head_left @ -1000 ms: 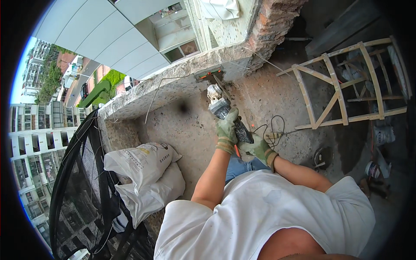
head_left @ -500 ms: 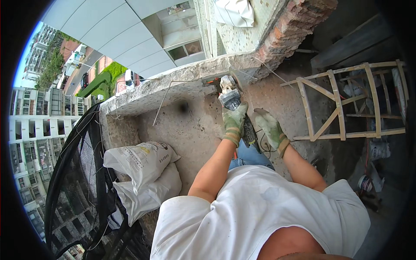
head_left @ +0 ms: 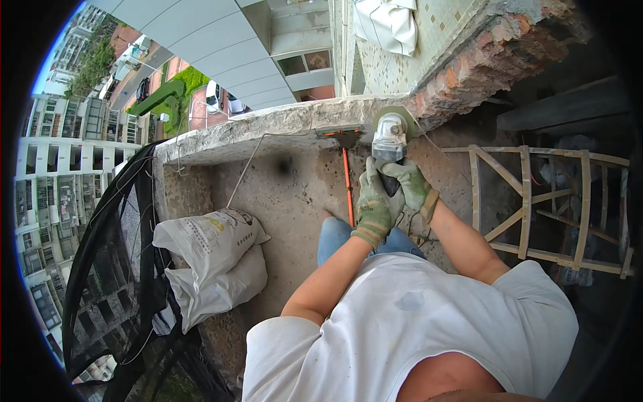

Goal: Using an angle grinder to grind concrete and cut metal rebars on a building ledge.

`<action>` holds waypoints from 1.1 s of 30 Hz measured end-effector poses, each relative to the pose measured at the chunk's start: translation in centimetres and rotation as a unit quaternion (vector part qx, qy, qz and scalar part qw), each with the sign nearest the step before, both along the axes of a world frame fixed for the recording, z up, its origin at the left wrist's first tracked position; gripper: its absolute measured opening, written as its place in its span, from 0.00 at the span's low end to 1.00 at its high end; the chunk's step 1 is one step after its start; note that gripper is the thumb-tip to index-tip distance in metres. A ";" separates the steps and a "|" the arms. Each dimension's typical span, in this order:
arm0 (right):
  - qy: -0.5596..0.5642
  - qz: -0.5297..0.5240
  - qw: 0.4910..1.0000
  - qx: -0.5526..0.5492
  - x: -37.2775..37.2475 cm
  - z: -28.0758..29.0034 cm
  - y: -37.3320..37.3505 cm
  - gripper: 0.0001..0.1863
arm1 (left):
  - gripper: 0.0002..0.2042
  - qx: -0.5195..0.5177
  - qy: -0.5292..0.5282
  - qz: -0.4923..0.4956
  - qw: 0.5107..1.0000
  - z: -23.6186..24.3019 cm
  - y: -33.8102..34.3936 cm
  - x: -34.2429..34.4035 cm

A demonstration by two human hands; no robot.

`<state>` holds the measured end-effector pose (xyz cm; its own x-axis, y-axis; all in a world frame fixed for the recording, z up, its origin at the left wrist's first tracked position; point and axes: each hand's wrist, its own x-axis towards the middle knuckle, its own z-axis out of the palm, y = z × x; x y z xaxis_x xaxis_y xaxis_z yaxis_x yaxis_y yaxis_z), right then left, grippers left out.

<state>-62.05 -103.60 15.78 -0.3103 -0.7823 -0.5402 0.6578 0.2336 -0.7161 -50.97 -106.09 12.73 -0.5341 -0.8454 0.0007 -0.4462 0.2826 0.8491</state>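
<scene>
Both gloved hands are on an angle grinder (head_left: pixel 390 141), whose pale metal head points away from me toward the low wall. Its round disc (head_left: pixel 404 114) is at the wall's inner edge, close to the broken brick end; whether it touches cannot be made out. My left hand (head_left: pixel 375 204) is wrapped round the dark body from the left. My right hand (head_left: pixel 414 184) closes on it from the right, fingers over the top. To the left lies a tool with a long orange handle (head_left: pixel 347 184) and a dark head against the wall.
A low concrete wall (head_left: pixel 268 120) runs across the front, ending in jagged brick (head_left: pixel 495 63). White sacks (head_left: pixel 214 248) and black netting (head_left: pixel 110 268) are at left. A wooden ladder-like frame (head_left: pixel 526 201) lies right. Bent wire (head_left: pixel 253 161) sticks out from the wall; beyond it is a drop.
My right hand has come onto the grinder, which it was apart from before. The grinder has moved right toward the brick end, uncovering the orange-handled tool. My view has shifted slightly.
</scene>
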 end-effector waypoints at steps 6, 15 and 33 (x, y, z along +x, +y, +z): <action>0.008 0.068 0.997 0.020 -0.8 -1.8 -3.3 0.13 | 0.39 0.298 0.073 0.037 0.951 -4.5 -1.1 1.9; 0.190 -0.021 0.962 0.195 1.6 -5.4 -11.7 0.10 | 0.41 0.247 -0.148 -0.009 0.957 -5.1 -8.3 1.9; 0.396 0.211 0.863 0.233 -6.8 -21.1 -26.3 0.21 | 0.34 0.209 -0.105 0.091 0.968 -17.5 -20.4 -1.3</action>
